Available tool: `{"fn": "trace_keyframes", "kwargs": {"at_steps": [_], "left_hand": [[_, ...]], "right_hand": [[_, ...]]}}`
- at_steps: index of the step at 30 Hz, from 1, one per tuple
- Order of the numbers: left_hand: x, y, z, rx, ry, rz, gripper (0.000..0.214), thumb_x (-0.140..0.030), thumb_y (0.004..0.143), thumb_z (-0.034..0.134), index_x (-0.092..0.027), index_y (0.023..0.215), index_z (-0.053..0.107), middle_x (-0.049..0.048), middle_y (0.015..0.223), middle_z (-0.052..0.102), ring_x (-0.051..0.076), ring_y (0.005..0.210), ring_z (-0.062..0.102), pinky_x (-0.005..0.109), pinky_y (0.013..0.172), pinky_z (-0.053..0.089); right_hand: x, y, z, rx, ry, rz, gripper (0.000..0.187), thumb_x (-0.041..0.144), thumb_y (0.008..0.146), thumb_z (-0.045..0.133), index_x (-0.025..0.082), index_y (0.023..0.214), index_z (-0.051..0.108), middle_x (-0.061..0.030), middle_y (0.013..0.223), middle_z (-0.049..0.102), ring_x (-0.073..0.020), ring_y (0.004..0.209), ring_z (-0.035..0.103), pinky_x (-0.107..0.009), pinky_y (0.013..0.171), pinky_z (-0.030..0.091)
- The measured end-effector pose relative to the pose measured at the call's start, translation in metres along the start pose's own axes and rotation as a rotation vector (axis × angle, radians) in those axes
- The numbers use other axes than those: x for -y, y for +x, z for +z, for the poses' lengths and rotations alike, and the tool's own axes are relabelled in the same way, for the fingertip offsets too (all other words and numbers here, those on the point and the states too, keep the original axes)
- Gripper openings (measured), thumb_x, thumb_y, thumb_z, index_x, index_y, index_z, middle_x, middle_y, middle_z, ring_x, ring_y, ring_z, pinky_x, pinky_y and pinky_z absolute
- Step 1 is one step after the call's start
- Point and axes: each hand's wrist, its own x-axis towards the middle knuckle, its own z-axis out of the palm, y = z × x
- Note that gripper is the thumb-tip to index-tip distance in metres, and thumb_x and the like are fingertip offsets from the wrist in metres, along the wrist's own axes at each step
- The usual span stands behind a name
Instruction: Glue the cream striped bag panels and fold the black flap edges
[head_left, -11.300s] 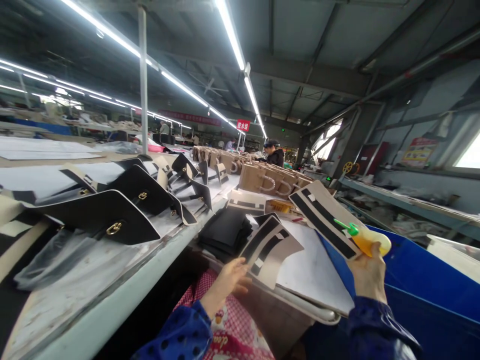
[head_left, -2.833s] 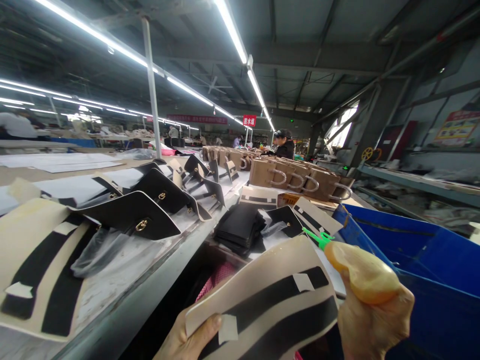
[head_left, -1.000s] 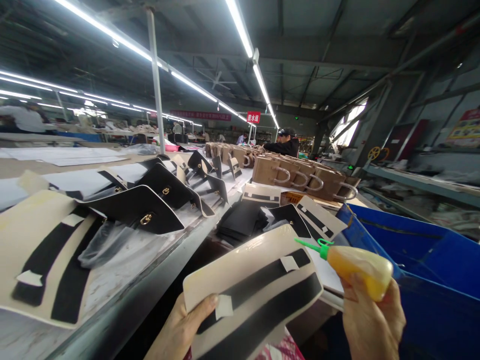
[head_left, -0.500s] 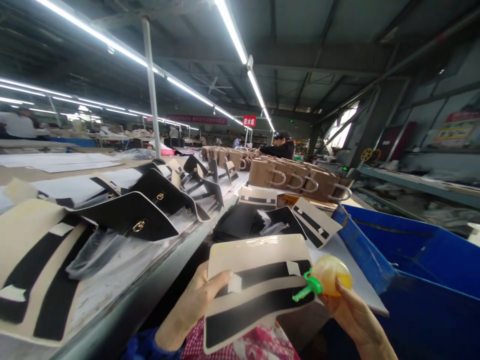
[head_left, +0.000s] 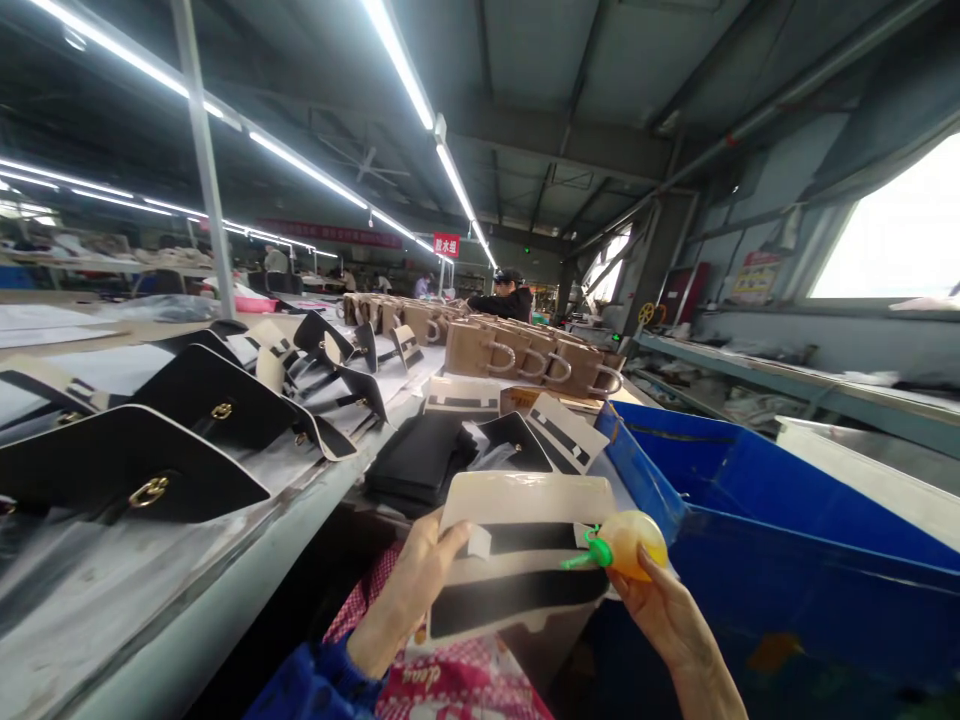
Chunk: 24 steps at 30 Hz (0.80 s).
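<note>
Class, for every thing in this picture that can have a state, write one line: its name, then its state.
left hand, gripping the beige panel by its left edge.
right hand, closed around the glue bottle.
glue bottle, tipped sideways, green nozzle toward the beige panel.
blue bin, open on top.
tan bags, upright in a row.
</note>
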Motion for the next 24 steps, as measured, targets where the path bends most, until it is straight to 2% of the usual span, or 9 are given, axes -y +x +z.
{"fn": "trace_keyframes", "kwargs": {"at_steps": [3,6,9,12,16,20,24], "left_hand": [[-0.002,-0.013,-0.006,-0.031,0.041,-0.003,0.040,-0.039,0.083,0.069,-0.013,0.113,0.074,0.0119,0.116,0.077,0.033,0.114,0.067,0.038,0.096,0.053],[-0.009,-0.027,-0.016,-0.059,0.095,-0.003,0.041,-0.043,0.083,0.069,-0.014,0.111,0.075,0.0108,0.116,0.077,0.034,0.116,0.066,0.037,0.099,0.051],[-0.014,-0.038,-0.023,-0.053,0.137,-0.015,0.046,-0.049,0.083,0.069,-0.014,0.113,0.075,0.0102,0.113,0.078,0.034,0.113,0.067,0.036,0.095,0.053],[-0.012,-0.042,-0.025,-0.060,0.139,-0.028,0.047,-0.051,0.084,0.068,-0.015,0.113,0.075,0.0100,0.113,0.078,0.034,0.115,0.066,0.037,0.098,0.052],[-0.008,-0.044,-0.025,-0.117,0.174,-0.011,0.039,-0.047,0.085,0.068,-0.016,0.107,0.077,0.0094,0.113,0.078,0.034,0.119,0.064,0.036,0.101,0.050],[-0.013,-0.048,-0.024,-0.102,0.154,-0.006,0.035,-0.044,0.082,0.070,-0.017,0.102,0.079,0.0083,0.109,0.079,0.033,0.112,0.068,0.033,0.094,0.053],[-0.017,-0.052,-0.025,-0.106,0.168,-0.030,0.037,-0.044,0.083,0.069,-0.016,0.106,0.078,0.0091,0.111,0.079,0.034,0.114,0.067,0.035,0.097,0.052]], "right_hand": [[0.013,-0.006,0.002,-0.107,-0.017,-0.109,0.046,0.036,0.056,0.094,0.017,0.093,0.073,-0.0078,0.094,0.076,-0.0206,0.076,0.073,-0.027,0.062,0.063],[0.027,-0.016,0.010,-0.204,-0.039,-0.296,0.051,0.042,0.057,0.093,0.020,0.097,0.071,-0.0029,0.098,0.074,-0.0177,0.084,0.072,-0.025,0.071,0.062],[0.035,-0.026,0.020,-0.276,-0.114,-0.471,0.048,0.041,0.062,0.091,0.021,0.099,0.068,0.0005,0.099,0.071,-0.0175,0.092,0.069,-0.029,0.083,0.060],[0.032,-0.030,0.025,-0.335,-0.227,-0.595,0.043,0.038,0.064,0.091,0.021,0.094,0.065,0.0041,0.093,0.066,-0.0143,0.088,0.064,-0.027,0.086,0.055],[0.017,-0.026,0.023,-0.351,-0.379,-0.662,0.045,0.039,0.064,0.091,0.020,0.094,0.064,0.0051,0.089,0.061,-0.0135,0.084,0.059,-0.028,0.087,0.051],[0.006,-0.023,0.022,-0.341,-0.482,-0.669,0.046,0.045,0.064,0.091,0.020,0.092,0.064,0.0039,0.087,0.061,-0.0154,0.081,0.058,-0.030,0.082,0.051],[0.006,-0.023,0.022,-0.395,-0.522,-0.697,0.050,0.047,0.062,0.091,0.021,0.095,0.064,0.0039,0.088,0.060,-0.0162,0.082,0.057,-0.030,0.081,0.051]]}}
